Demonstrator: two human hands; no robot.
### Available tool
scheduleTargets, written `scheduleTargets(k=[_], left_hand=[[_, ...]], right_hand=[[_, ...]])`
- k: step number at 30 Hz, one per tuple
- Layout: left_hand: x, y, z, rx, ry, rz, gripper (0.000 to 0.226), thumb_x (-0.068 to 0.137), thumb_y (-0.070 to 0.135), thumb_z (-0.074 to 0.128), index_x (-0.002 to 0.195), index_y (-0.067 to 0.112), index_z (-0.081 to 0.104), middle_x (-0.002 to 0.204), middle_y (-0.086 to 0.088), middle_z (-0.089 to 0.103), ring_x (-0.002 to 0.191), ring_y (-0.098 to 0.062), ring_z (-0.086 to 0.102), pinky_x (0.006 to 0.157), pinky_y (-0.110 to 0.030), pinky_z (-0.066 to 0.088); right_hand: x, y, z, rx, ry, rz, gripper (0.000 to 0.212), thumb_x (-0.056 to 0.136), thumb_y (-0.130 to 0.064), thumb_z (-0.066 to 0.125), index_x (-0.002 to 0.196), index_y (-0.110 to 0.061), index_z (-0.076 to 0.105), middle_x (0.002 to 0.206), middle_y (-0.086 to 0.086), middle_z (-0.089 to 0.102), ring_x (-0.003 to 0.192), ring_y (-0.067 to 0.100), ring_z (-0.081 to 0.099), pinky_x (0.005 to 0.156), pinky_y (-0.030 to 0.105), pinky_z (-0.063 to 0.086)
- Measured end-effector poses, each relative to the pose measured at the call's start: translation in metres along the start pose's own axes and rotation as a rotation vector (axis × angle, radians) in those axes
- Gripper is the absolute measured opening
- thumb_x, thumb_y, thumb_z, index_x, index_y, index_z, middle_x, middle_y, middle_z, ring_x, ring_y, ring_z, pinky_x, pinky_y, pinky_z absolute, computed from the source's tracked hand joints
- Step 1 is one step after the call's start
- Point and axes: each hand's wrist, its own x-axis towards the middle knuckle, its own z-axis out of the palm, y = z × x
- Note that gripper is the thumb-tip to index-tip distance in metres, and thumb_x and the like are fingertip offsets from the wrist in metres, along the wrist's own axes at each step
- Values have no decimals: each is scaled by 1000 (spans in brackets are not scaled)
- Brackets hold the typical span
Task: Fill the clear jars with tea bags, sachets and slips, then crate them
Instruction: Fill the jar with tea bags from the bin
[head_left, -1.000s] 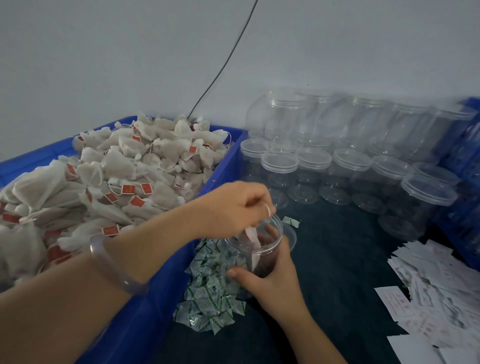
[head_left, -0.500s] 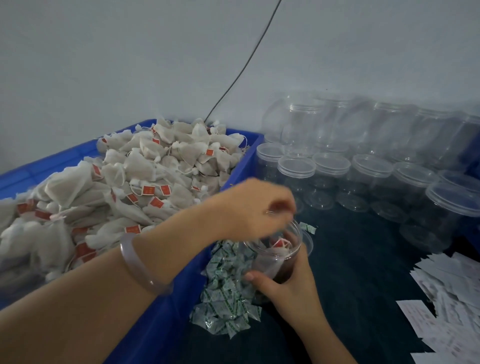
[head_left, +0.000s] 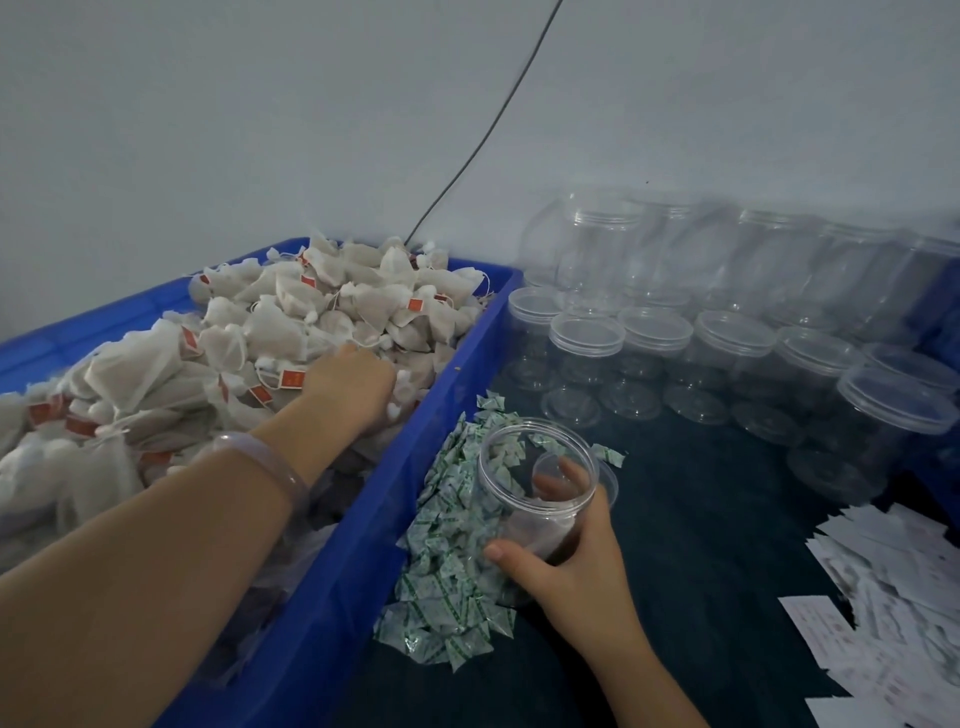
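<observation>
Currently: open jar (head_left: 524, 519), tilted, mouth leaning toward the blue crate (head_left: 447, 395); right hand (head_left: 566, 566) wraps its lower wall. Tea bags (head_left: 291, 322) heaped in the crate, left of the jar, across the rim. Left hand (head_left: 348, 384) nearer them, fingers dug into the heap; whether pinching one, cannot tell. Sachets (head_left: 447, 561) lie between crate and jar.

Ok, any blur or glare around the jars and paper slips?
Head view: dim, flat light, no strong glare; the back row of clear plastic jars looks hazy, the white paper slips at right are smeared, and the open clear jar held by the right hand is fairly sharp.
</observation>
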Motion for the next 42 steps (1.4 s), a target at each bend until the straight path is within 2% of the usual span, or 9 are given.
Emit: scheduleTargets(k=[8, 13, 16, 21, 27, 30, 32, 36, 42], left_hand=[[-14, 0, -37, -966, 346, -57, 16, 89, 17, 57, 81, 23, 45, 76, -1, 57, 64, -16, 53, 58, -31, 41], [-47, 25, -74, -1601, 369, 389, 36, 91, -2, 59, 108, 30, 60, 75, 15, 67, 66, 0, 66, 56, -18, 54], [-62, 48, -77, -1428, 302, 576, 28, 86, -1, 66, 93, 26, 65, 89, 8, 67, 80, -3, 68, 62, -19, 56], [-67, 74, -65, -525, 42, 778, 14, 85, 29, 70, 97, 26, 65, 89, 12, 63, 81, -3, 54, 78, -25, 45], [-68, 67, -69, -705, 63, 791, 14, 91, 28, 64, 103, 23, 70, 90, 20, 59, 87, 5, 55, 75, -5, 38], [-52, 48, -70, -857, 336, 569, 18, 95, 17, 56, 107, 20, 69, 94, 19, 63, 88, 10, 57, 75, -1, 38], [-32, 23, -63, -809, 387, 321, 26, 97, 13, 49, 119, 16, 63, 110, 5, 66, 100, -7, 60, 81, -14, 41], [-4, -34, -21, -479, 55, -26, 34, 98, 16, 46, 130, 8, 53, 132, -13, 56, 117, -30, 54, 96, -40, 45], [0, -47, -3, -389, -36, -122, 43, 91, 20, 63, 133, 12, 55, 132, -11, 56, 119, -27, 52, 100, -36, 43]], right_hand=[[0, -1, -1, -13, -6, 7, 92, 42, -59, 86, 119, -59, 36, 116, -48, 48, 110, -21, 50, 79, -1, 43], [0, -2, 0, 4, -14, -8, 90, 45, -56, 87, 119, -57, 37, 117, -48, 48, 112, -21, 49, 79, -2, 41], [-1, -2, 0, 11, -14, -22, 89, 48, -51, 88, 122, -50, 39, 118, -45, 51, 112, -18, 51, 80, -1, 42], [1, -2, 1, 5, -20, -50, 86, 55, -39, 89, 127, -45, 41, 121, -27, 61, 111, -4, 60, 83, 8, 48], [2, 0, 1, 16, -18, -48, 86, 52, -40, 89, 126, -40, 44, 117, -22, 64, 109, 0, 63, 82, 11, 49], [1, 0, 2, 16, -13, -60, 83, 52, -42, 88, 122, -45, 45, 116, -27, 64, 107, -5, 62, 81, 6, 47], [-1, -1, 2, 5, -11, -62, 80, 50, -44, 87, 116, -57, 44, 116, -32, 62, 105, -9, 61, 80, 3, 45], [-1, -2, 2, 0, -24, -56, 74, 48, -45, 87, 99, -75, 43, 114, -32, 63, 103, -8, 63, 78, 4, 47], [-1, -1, 1, -16, -21, -73, 74, 48, -48, 88, 101, -74, 43, 115, -32, 63, 104, -8, 63, 78, 5, 47]])
